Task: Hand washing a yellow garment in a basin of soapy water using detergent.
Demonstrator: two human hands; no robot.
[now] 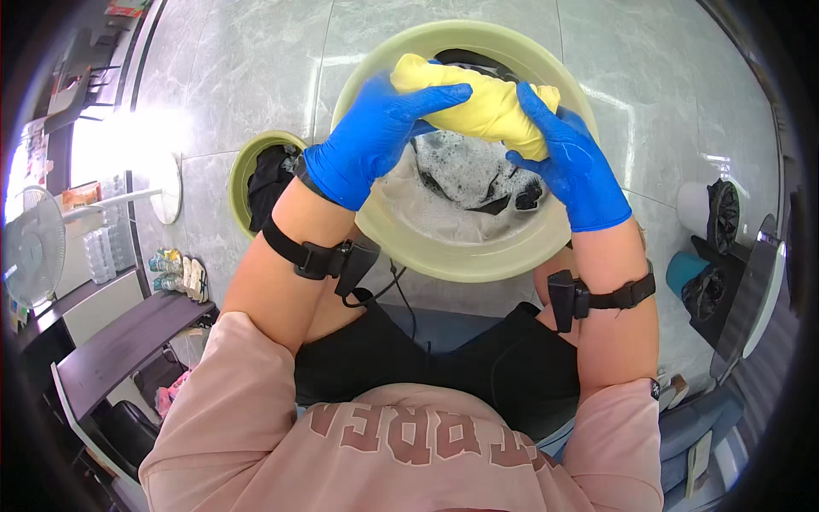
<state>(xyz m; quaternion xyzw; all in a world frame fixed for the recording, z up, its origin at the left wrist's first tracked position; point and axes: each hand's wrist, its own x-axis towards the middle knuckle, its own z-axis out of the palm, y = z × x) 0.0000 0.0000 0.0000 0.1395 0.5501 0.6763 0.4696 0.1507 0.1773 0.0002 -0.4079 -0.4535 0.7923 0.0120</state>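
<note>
Both my hands wear blue rubber gloves and grip a bunched yellow cloth [482, 107] above a large pale-green basin [444, 260]. My left hand [375, 128] is closed around the cloth's left end, thumb lying along its near side. At the other end my right hand [573, 158] wraps the cloth, with part of its fingers hidden behind it. The cloth looks rolled and creased, as a wrung garment does. Below it, the basin holds foamy suds [465, 171] over dark and whitish fabric, partly covered by foam.
Left of the large basin, a smaller green basin [241, 183] holds dark cloth [271, 183]. A white standing fan [34, 247] and a dark bench [128, 346] are farther left. Bins with black liners [723, 213] stand at the right on grey floor tiles [657, 85].
</note>
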